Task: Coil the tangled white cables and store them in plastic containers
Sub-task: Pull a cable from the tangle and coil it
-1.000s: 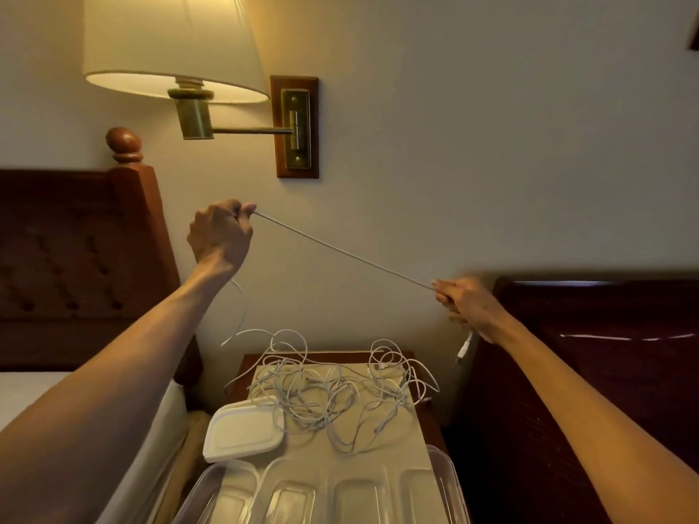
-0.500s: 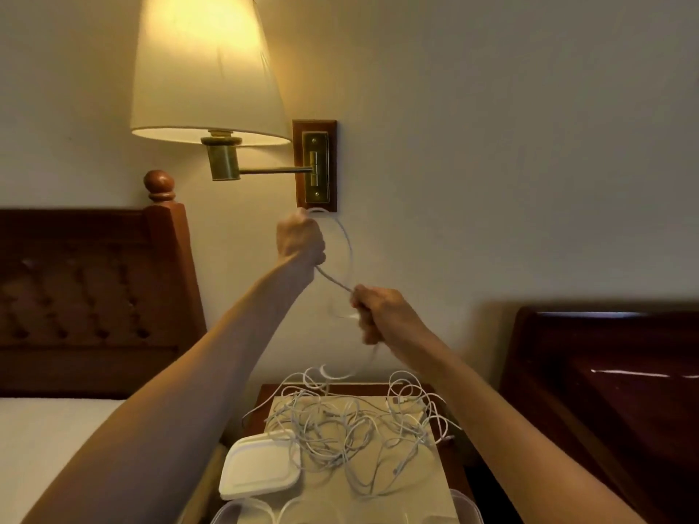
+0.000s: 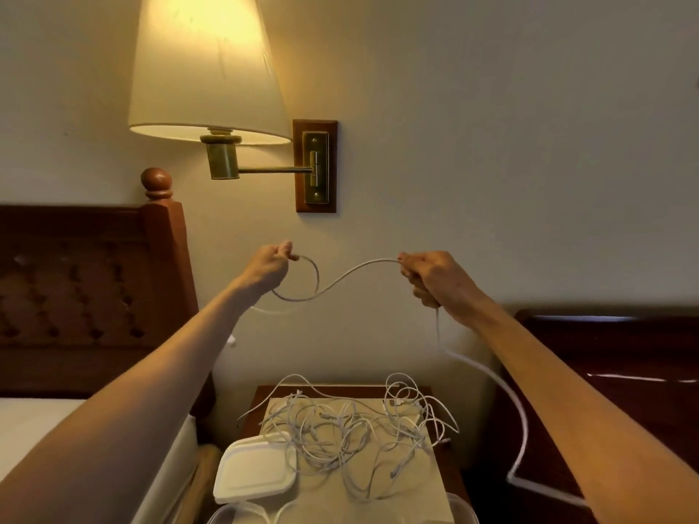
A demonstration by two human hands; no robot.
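Observation:
One white cable [image 3: 342, 279] is held up in the air between both hands, above the nightstand. My left hand [image 3: 269, 267] pinches it where it forms one small loop hanging below the fist. My right hand [image 3: 429, 276] grips the cable further along; the rest drops from that fist and trails down to the right past my forearm. A tangled heap of white cables [image 3: 350, 429] lies on the beige mat [image 3: 423, 485] below. A white plastic container [image 3: 251, 472] with its lid on sits at the heap's left front.
The nightstand [image 3: 261, 395] stands between a bed with a dark wooden headboard [image 3: 94, 281] on the left and dark wooden furniture [image 3: 620, 357] on the right. A lit wall lamp [image 3: 206, 70] hangs above. Clear container rims [image 3: 463, 504] show at the bottom edge.
My hands met, forming a loop at my left hand, then parted again. Both hands now sit lower, and the cable sags slack between them instead of being stretched taut.

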